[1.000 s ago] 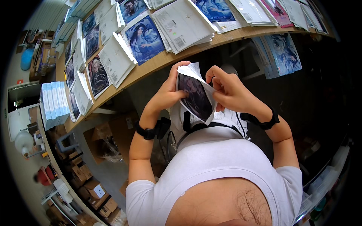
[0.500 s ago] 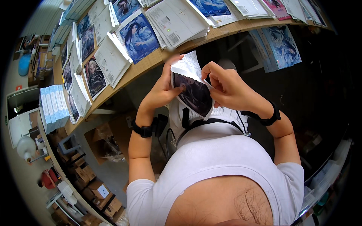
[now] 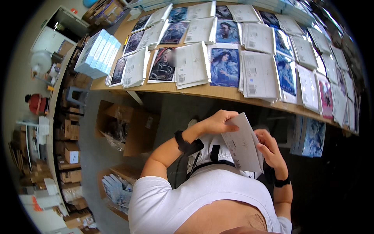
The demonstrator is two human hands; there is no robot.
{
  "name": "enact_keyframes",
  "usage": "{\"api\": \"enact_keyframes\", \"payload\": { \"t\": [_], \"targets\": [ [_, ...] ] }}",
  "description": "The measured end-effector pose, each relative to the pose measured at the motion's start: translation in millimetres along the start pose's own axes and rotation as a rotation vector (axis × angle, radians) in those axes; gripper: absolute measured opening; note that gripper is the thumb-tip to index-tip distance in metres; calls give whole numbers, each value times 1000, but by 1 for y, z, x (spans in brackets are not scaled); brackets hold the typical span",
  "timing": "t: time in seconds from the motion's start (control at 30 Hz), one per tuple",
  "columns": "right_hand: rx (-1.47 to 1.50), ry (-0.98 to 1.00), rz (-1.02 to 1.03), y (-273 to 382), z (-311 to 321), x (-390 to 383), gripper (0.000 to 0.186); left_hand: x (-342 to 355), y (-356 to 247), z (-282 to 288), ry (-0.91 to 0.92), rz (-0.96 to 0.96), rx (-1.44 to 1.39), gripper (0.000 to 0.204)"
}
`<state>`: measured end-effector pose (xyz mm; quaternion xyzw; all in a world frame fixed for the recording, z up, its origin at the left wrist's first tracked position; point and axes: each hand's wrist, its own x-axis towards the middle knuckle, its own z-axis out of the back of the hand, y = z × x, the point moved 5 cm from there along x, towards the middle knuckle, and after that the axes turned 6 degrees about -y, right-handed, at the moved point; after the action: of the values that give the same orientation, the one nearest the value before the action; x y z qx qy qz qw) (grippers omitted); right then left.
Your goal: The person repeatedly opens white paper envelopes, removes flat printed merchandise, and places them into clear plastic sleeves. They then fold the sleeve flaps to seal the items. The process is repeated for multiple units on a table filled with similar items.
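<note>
A flat white packet, oblong and fairly stiff-looking, turns a face with small dark print and a faint line emblem upward. It is held clear of the table, tilted, its long sides slanting down rightward, between the left hand and right hand.

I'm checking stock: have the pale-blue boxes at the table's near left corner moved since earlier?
No. Against the table, the pale-blue boxes keep the same near left corner; only the view shifted.
</note>
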<state>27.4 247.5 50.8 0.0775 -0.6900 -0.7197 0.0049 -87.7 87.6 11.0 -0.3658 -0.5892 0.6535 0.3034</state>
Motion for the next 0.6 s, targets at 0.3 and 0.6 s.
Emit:
{"api": "enact_keyframes", "payload": {
  "t": [0.3, 0.6],
  "targets": [
    [-440, 165, -174, -18, -16, 5, 20, -36, 30, 31, -133, -16, -75, 29],
    [-361, 331, -334, 39, -56, 90, 14, -111, 68, 107, -523, -181, -383, 31]
  ]
}}
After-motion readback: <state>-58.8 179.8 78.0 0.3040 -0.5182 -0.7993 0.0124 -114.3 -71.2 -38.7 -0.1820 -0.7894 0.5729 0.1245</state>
